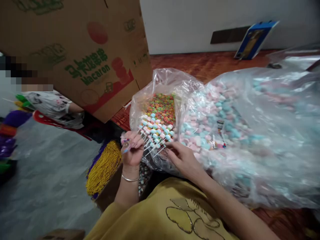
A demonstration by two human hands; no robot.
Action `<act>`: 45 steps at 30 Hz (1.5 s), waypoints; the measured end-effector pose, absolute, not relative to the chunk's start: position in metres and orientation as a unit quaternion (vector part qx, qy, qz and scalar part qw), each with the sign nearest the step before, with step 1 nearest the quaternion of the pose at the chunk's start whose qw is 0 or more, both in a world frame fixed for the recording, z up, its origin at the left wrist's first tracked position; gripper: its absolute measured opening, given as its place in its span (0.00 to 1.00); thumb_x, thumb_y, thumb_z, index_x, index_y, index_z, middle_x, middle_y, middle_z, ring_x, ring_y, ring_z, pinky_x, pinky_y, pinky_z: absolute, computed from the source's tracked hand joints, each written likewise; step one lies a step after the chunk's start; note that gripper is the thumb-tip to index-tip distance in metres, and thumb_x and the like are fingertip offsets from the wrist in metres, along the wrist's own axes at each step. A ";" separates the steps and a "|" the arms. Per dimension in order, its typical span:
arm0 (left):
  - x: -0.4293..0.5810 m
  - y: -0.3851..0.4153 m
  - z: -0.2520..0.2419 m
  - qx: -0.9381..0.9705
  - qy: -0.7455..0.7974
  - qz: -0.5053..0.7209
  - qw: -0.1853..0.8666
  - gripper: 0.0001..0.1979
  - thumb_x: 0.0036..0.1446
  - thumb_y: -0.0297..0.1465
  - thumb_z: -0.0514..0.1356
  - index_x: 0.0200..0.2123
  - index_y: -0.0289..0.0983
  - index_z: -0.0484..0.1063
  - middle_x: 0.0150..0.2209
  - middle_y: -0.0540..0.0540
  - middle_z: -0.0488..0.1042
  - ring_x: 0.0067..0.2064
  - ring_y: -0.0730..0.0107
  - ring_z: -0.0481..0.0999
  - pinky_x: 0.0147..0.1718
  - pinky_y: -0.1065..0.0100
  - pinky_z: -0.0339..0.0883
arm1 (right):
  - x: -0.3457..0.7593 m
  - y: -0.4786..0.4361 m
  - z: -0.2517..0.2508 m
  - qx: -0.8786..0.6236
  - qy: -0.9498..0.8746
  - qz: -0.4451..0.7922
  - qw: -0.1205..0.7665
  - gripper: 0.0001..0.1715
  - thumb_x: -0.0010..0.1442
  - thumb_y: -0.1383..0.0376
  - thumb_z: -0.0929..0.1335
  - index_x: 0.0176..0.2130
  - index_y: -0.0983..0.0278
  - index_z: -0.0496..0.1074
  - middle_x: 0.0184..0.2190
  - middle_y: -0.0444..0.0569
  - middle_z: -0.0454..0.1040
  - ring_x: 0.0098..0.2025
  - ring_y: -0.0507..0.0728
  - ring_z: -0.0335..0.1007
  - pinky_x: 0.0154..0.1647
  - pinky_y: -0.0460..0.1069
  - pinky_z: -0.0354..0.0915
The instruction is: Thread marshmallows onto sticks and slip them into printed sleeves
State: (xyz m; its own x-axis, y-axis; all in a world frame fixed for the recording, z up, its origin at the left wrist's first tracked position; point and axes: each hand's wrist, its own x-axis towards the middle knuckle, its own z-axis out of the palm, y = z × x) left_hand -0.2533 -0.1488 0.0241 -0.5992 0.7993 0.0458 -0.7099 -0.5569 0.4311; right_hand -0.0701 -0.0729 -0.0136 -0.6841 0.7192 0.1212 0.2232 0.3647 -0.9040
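My left hand (133, 146) is closed, palm turned up, around small clear plastic wrappers (127, 145) with coloured print. Close beside it lies a pile of marshmallow sticks (156, 130), pink, white and blue balls on thin white sticks pointing toward me. My right hand (181, 160) reaches in from the right, thumb and fingers pinched at the end of one stick. Under the marshmallow sticks, a clear plastic bag (140, 96) holds small orange, green and red ring-shaped pieces (162, 106).
A large clear bag of pink and blue marshmallows (212, 110) fills the right, a small printed packet (220, 133) on it. A tall cardboard box (120, 100) stands at left. Yellow bead strings (106, 168) hang below. A person's sleeve (50, 105) shows at far left.
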 end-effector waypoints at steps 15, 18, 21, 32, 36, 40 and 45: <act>-0.273 -0.173 -0.008 0.093 0.221 0.857 0.457 0.25 0.42 0.31 0.79 0.29 0.38 0.62 0.24 0.58 0.57 0.22 0.84 0.55 0.23 0.80 0.57 | -0.196 -0.064 -0.042 -0.420 -0.634 0.640 0.110 0.17 0.70 0.61 0.61 0.29 0.61 0.64 0.16 0.39 0.69 0.13 0.49 0.59 0.14 0.43 0.54; -0.266 -0.160 -0.008 0.070 0.232 0.849 0.469 0.23 0.42 0.30 0.78 0.29 0.37 0.65 0.24 0.58 0.56 0.23 0.83 0.56 0.23 0.78 0.58 | -0.150 -0.072 -0.029 -0.392 -0.641 0.642 0.150 0.15 0.71 0.60 0.59 0.31 0.60 0.63 0.23 0.41 0.74 0.18 0.50 0.67 0.18 0.44 0.61; -0.255 -0.142 -0.008 0.030 0.258 0.834 0.488 0.19 0.48 0.28 0.75 0.26 0.37 0.64 0.23 0.56 0.56 0.23 0.81 0.58 0.23 0.77 0.57 | -0.081 -0.075 -0.017 -0.324 -0.728 0.557 0.235 0.21 0.71 0.55 0.60 0.29 0.60 0.67 0.22 0.42 0.72 0.23 0.53 0.70 0.25 0.45 0.67; -0.179 -0.076 -0.011 -0.049 0.317 0.737 0.594 0.15 0.51 0.25 0.72 0.24 0.34 0.68 0.21 0.53 0.69 0.21 0.80 0.67 0.20 0.77 0.61 | 0.075 -0.093 0.003 -0.333 -0.803 0.382 0.314 0.16 0.71 0.58 0.63 0.45 0.57 0.80 0.34 0.46 0.84 0.32 0.55 0.81 0.31 0.43 0.75; -0.160 -0.068 -0.011 -0.026 0.346 0.728 0.591 0.12 0.48 0.26 0.74 0.27 0.35 0.73 0.24 0.51 0.75 0.24 0.75 0.74 0.22 0.75 0.68 | 0.091 -0.094 -0.007 -0.343 -0.810 0.343 0.331 0.15 0.71 0.60 0.63 0.45 0.58 0.79 0.37 0.47 0.85 0.34 0.55 0.82 0.32 0.44 0.75; -0.152 -0.066 -0.012 0.013 0.367 0.730 0.576 0.14 0.43 0.28 0.77 0.27 0.34 0.74 0.26 0.51 0.77 0.26 0.74 0.76 0.25 0.74 0.71 | 0.105 -0.093 -0.012 -0.353 -0.827 0.295 0.324 0.14 0.71 0.61 0.64 0.45 0.57 0.79 0.37 0.46 0.85 0.34 0.56 0.83 0.29 0.44 0.75; -0.155 -0.065 -0.013 0.105 0.408 0.733 0.533 0.19 0.38 0.32 0.79 0.27 0.34 0.73 0.23 0.55 0.73 0.24 0.78 0.72 0.24 0.76 0.67 | 0.121 -0.092 -0.009 -0.343 -0.843 0.232 0.342 0.14 0.70 0.60 0.65 0.46 0.58 0.79 0.38 0.47 0.85 0.34 0.58 0.84 0.33 0.48 0.77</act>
State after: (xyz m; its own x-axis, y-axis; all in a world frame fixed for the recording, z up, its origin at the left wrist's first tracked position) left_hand -0.1546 -0.0650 -0.0132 -0.4086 0.8685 -0.2807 -0.6964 -0.0978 0.7109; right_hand 0.1212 -0.0917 -0.0094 -0.5304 0.7378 0.4176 0.4205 0.6566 -0.6261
